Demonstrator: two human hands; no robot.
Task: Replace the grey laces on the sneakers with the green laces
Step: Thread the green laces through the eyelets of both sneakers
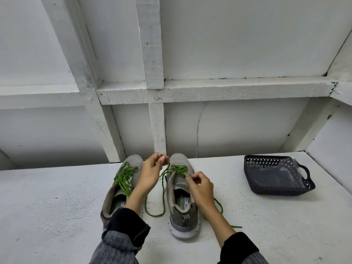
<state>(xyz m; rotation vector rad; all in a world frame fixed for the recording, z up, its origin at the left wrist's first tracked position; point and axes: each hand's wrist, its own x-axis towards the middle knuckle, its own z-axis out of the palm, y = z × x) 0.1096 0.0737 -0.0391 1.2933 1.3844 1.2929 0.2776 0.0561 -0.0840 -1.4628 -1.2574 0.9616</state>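
Observation:
Two grey sneakers stand side by side on a white table, toes pointing away from me. The left sneaker [122, 187] carries a green lace [123, 177] through its eyelets. The right sneaker [181, 202] has a green lace [177, 169] crossed over its front eyelets, and both loose ends trail onto the table. My left hand [152, 171] pinches one strand of that lace above the toe. My right hand [200, 185] pinches the sneaker's upper edge near the eyelets. No grey laces are visible.
A dark perforated plastic basket [304, 185] with a clear plastic bag inside sits at the right of the table [57, 197]. A white wall with wooden battens [156, 92] rises right behind the table's far edge.

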